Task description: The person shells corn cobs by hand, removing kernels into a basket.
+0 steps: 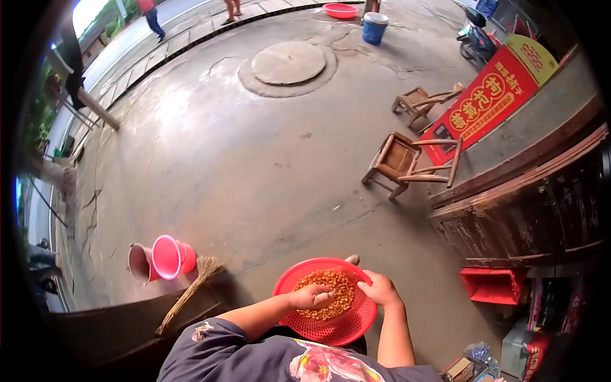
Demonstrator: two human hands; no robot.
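Observation:
A round red plastic basket (299,326) with a perforated wall rests at my lap, and a heap of orange-yellow kernels, likely corn (337,299), lies in it. My right hand (380,290) grips the basket's right rim, thumb at the inner side. My left hand (312,297) is over the left part of the heap, touching the kernels, its fingers curled and the thumb pointing right. Whatever the left fingers hold is hidden beneath the hand.
Two pink buckets (184,258) and a straw broom (191,296) are at the left. Wooden chairs (398,159) stand ahead right, by a red sign (487,102). A red crate (491,285) sits at the right. Farther off are a blue bucket (375,30), a red basin (340,11) and people walking.

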